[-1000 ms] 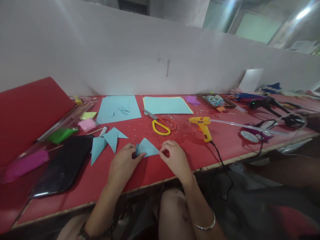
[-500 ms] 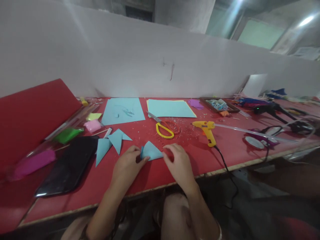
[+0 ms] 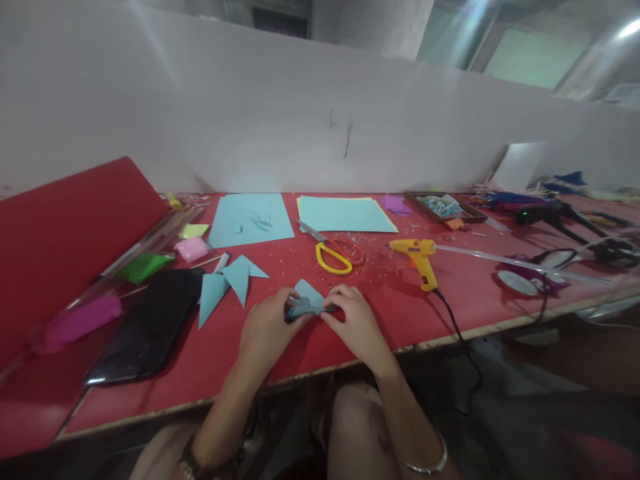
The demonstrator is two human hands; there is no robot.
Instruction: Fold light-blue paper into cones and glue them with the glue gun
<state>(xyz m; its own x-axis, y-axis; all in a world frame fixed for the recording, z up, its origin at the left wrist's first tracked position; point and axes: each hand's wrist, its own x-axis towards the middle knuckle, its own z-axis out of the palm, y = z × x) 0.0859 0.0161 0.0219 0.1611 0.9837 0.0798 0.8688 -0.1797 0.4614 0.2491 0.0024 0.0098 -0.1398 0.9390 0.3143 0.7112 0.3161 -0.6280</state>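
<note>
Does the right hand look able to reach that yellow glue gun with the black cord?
Probably yes: only red tabletop seems to lie between the right hand and the yellow glue gun, though the hand's fingers appear to pinch light-blue paper.

held paper: light blue | folded paper pieces: light blue | bench: red | scissors: yellow and red-orange, grey-bladed | glue gun: yellow | cord: black | wall: plain grey
</note>
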